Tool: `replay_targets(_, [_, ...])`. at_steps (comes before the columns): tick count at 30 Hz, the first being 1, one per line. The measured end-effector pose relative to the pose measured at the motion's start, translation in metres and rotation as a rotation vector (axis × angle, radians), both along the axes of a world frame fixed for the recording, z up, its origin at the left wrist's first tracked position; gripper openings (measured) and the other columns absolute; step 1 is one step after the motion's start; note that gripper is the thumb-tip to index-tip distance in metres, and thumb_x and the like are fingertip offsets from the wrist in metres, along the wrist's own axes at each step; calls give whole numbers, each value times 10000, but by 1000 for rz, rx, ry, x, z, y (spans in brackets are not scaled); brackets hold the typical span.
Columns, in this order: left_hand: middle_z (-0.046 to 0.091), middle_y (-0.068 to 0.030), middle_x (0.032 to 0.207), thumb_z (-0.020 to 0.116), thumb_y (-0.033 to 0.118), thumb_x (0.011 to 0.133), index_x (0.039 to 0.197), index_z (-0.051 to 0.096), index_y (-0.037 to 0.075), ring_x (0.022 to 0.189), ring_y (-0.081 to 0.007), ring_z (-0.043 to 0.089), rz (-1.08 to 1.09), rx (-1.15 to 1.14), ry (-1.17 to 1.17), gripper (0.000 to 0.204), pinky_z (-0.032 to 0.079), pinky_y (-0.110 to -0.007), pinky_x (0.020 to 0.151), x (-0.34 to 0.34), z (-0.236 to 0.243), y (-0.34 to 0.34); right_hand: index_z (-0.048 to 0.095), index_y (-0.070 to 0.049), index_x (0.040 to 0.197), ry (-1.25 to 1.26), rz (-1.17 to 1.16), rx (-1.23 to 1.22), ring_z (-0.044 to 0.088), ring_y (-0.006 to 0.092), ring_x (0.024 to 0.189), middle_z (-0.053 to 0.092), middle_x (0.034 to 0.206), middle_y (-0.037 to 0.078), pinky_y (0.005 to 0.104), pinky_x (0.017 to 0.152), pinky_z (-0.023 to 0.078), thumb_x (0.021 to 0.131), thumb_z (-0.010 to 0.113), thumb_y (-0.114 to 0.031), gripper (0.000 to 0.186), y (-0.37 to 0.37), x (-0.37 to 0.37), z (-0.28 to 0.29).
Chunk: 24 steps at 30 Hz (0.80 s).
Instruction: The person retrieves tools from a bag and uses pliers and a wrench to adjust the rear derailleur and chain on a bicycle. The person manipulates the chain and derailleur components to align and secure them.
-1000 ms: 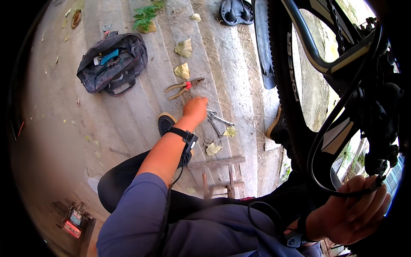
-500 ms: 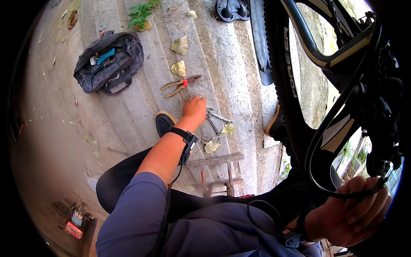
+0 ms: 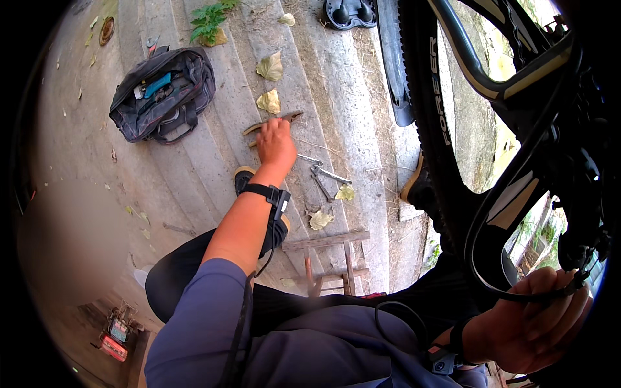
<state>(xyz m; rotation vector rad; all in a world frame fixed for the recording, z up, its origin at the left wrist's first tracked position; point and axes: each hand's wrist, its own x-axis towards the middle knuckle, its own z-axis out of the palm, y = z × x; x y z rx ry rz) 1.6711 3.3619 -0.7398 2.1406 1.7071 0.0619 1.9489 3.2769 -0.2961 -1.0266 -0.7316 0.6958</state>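
Note:
On the concrete, my left hand (image 3: 277,142) is closed over the middle of a pair of pliers (image 3: 294,117), covering its red part. The jaws and the ends of the brown handles (image 3: 250,130) stick out past my fingers. Several metal wrenches (image 3: 331,174) lie just right of that hand. At the lower right, my right hand (image 3: 527,323) is closed around a black cable (image 3: 475,258), by the dark mechanism of a bicycle (image 3: 466,168). Its fingertips are partly lost in shadow.
An open dark tool bag (image 3: 162,97) holding a blue item stands at upper left. A small wooden stool (image 3: 326,242) is before my legs. Dry leaves (image 3: 270,66) and a green plant (image 3: 208,24) lie on the stepped concrete. A black tray-like case (image 3: 350,14) sits at the top.
My left hand has moved up and left from the wrenches to the pliers, uncovering a wrench end. My left foot has shifted. The right hand stays on the cable.

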Motion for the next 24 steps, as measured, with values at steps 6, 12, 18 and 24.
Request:
replay_targets(6, [579, -107, 1207, 674, 46, 808, 1145, 632, 125, 1190, -343, 537, 97, -62, 50, 348, 445, -495, 969, -19, -4, 19, 417, -198, 620, 8, -9, -1, 327, 67, 511, 423, 527, -53, 276, 666, 294, 870, 495, -91, 283, 0, 0, 0])
replay_targets(12, [563, -99, 1247, 653, 85, 868, 1124, 615, 122, 1225, -310, 515, 69, -209, 210, 261, 393, -481, 1032, -16, 7, 24, 409, -214, 592, 8, -22, 17, 332, 66, 497, 432, 526, -54, 271, 660, 294, 869, 501, -81, 320, 3, -3, 0])
replay_targets(18, [571, -107, 1222, 725, 111, 816, 1140, 605, 116, 1236, -331, 509, 80, -255, 274, 346, 405, -490, 1008, -25, -7, 25, 432, -206, 592, 40, 19, 18, 344, 60, 481, 443, 524, -56, 272, 650, 293, 880, 496, -72, 324, 5, -2, 4])
replay_targets(24, [623, -178, 1178, 756, 175, 779, 1144, 600, 36, 1166, -391, 576, 115, -359, 207, 421, 481, -442, 980, -21, -1, 21, 443, -179, 608, 82, 10, -23, 366, 75, 495, 475, 568, -41, 278, 651, 303, 923, 490, -94, 330, 4, -2, 4])
